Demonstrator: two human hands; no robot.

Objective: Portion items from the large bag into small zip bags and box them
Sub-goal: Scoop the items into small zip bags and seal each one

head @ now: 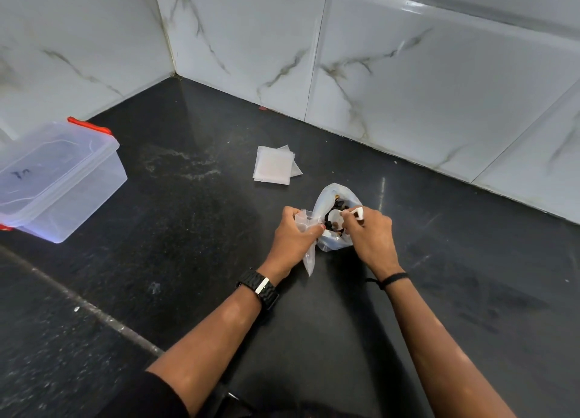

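The left hand (290, 232) pinches a small zip bag (308, 248) by its mouth, apparently to keep it open beside the scoop (340, 218) the right hand (372, 234) grips inside the large bag (332, 197), so the transfer is short.

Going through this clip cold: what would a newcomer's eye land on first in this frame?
Most likely the two hands at centre: the left hand grips a small zip bag, while the right hand holds a white scoop over the large bag of dark pieces. Next, the lidded clear box with red clips at far left, and the stack of empty zip bags on the black counter behind the hands.
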